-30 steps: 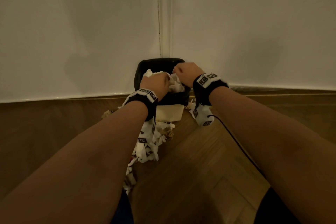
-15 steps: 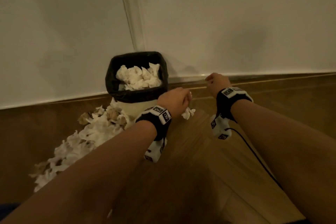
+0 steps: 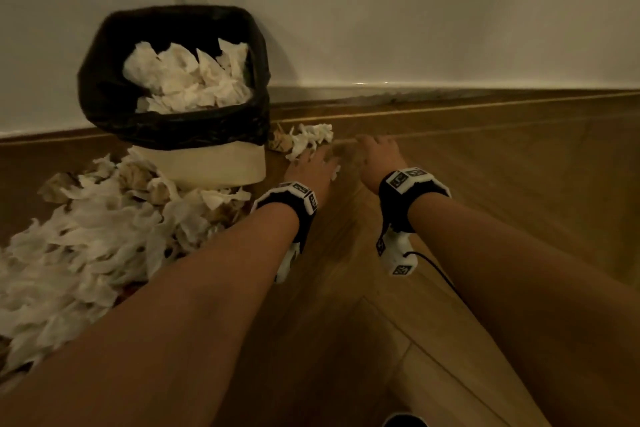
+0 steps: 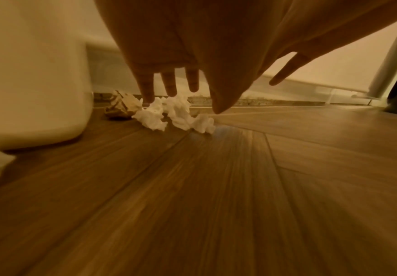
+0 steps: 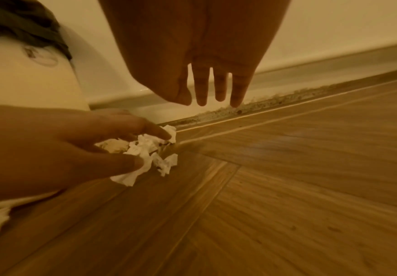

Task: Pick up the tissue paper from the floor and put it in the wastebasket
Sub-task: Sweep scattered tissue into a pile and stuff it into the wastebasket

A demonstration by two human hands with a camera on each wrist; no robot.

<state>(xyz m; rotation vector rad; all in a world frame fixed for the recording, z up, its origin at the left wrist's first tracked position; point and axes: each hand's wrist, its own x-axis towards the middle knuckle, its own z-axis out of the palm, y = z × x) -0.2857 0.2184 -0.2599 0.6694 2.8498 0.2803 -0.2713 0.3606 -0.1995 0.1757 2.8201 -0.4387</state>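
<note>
Head view first: I see the bin (image 3: 194, 163) standing in the corner, its black liner (image 3: 104, 90) folded over the rim and tissue (image 3: 187, 76) heaped inside to near the top. A large pile (image 3: 86, 239) of tissue spreads over the floor (image 3: 450, 340) left of the bin and touches its base. Just right of the bin, near the skirting (image 3: 450, 94), lies a small wad (image 3: 310, 139) of tissue beside a brownish ball (image 3: 278, 142). My left hand (image 3: 313, 166) reaches onto that wad with fingers spread; my right hand (image 3: 379, 159) hangs just beside it over bare boards. Right of both hands the floor runs open along the wall (image 3: 415, 10).

Left wrist view: the left hand (image 4: 181, 46) is wide, fingers straight and pointing down, fingertips (image 4: 148, 97) at the top of the wad (image 4: 171, 115), not yet closed on it. The ball (image 4: 122, 108) sits between wad and bin (image 4: 32, 74). Open planks lie in front.

Right wrist view: my right hand (image 5: 204, 56) is wide and holds nothing, fingers straight, clear above the floor (image 5: 299, 177) near the skirting (image 5: 287, 78). At left the left hand (image 5: 51, 145) has thumb and fingers spread around the wad (image 5: 150, 153), touching it. I cannot tell whether any tissue is lifted.
</note>
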